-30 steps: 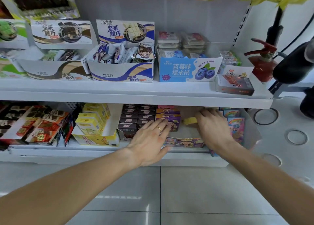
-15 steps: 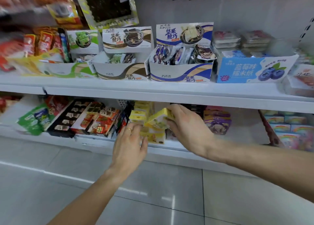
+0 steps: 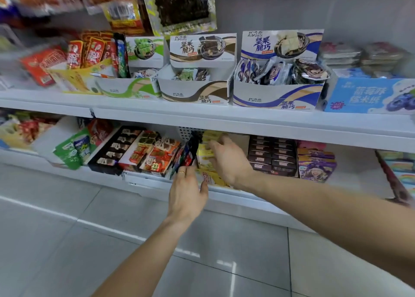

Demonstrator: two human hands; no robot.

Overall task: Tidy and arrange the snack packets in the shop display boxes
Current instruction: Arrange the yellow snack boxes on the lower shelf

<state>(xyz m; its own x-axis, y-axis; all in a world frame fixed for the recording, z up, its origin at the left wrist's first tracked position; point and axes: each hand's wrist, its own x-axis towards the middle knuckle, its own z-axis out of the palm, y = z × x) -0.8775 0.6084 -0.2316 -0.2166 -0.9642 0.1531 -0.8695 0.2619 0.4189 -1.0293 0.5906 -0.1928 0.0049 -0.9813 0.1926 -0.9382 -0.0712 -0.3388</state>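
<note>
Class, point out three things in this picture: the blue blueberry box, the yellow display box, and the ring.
blue blueberry box [image 3: 368,95]: head view, front panel.
yellow display box [image 3: 212,178]: head view, front wall.
ring [image 3: 182,172]: head view, the band on the left hand's finger.

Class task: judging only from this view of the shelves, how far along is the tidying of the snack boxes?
Done: the dark packets on the lower shelf sit in neat rows. In hand: both hands, left and right, are at the yellow packets. Left: the blue-and-white box above holds jumbled packets, and the green bags lean untidily.
</note>
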